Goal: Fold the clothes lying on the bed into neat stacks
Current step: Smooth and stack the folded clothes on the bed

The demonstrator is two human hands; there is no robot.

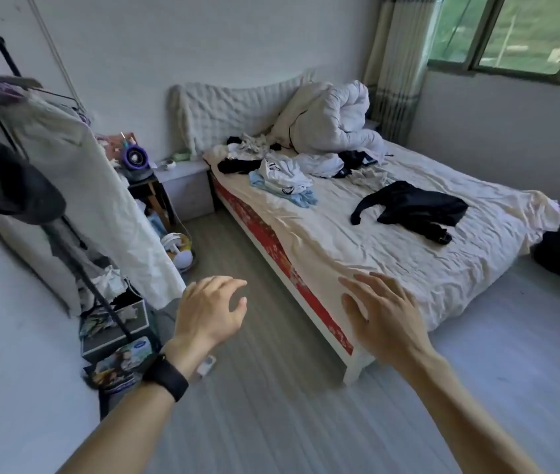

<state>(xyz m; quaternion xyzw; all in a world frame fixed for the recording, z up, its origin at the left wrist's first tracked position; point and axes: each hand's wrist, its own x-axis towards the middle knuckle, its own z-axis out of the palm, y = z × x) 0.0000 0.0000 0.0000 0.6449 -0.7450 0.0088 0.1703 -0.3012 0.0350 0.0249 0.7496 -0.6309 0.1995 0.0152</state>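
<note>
In the lower frame, a person's left hand (208, 309) and right hand (384, 313) hover, each grip apart and empty, while crumpled clothes (282, 176) and a black garment (412, 206) lie unfolded on the bed (374, 265) above, folding seemingly unstarted.

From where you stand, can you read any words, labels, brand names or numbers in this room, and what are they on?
Nothing here reads clearly.
Black print on the white T-shirt lying on the bed: too blurred to read.
Oval logo on the blue box: too small to read.
Lettering on the printed packets on the floor: blurred.
</note>
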